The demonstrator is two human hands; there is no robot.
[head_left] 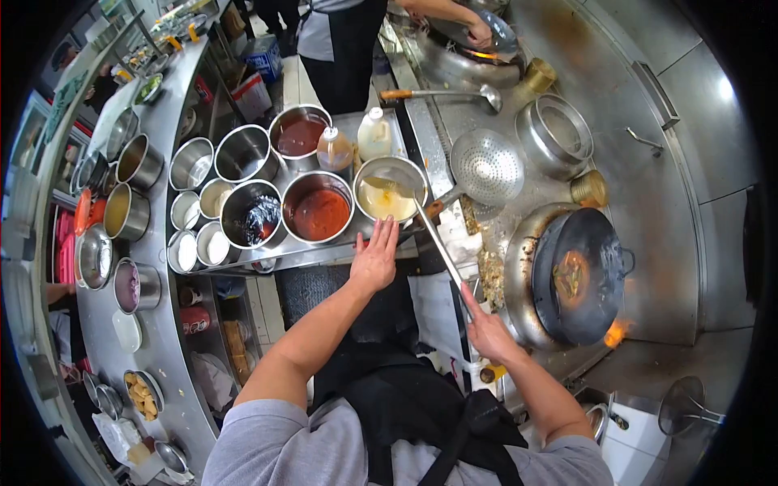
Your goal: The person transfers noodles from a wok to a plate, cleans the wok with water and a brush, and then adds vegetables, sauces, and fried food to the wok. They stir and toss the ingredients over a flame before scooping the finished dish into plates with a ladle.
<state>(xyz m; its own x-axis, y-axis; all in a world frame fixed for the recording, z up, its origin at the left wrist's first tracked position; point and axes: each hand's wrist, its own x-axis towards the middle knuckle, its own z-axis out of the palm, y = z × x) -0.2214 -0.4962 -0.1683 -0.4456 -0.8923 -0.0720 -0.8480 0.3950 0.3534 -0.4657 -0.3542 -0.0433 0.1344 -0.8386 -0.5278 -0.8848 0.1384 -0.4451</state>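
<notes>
My right hand (490, 334) is closed around the long handle of a ladle (440, 243). The ladle's head dips into a metal bowl (423, 174) of pale yellow liquid (386, 202). My left hand (374, 263) has its fingers stretched out, with the tips at the near rim of this bowl. Just left of it stands a pot of red sauce (322, 217). To the right, a black wok (596, 296) sits tilted on a burner with some food (572, 277) in it, and a flame shows by its lower edge.
Behind the bowl stand two plastic bottles (374, 136). Several steel pots, one with dark red liquid (297, 134), crowd the left. A perforated strainer (488, 168) and another ladle (442, 94) lie on the stove. At the back, another person's hand (480, 34) is at a second wok.
</notes>
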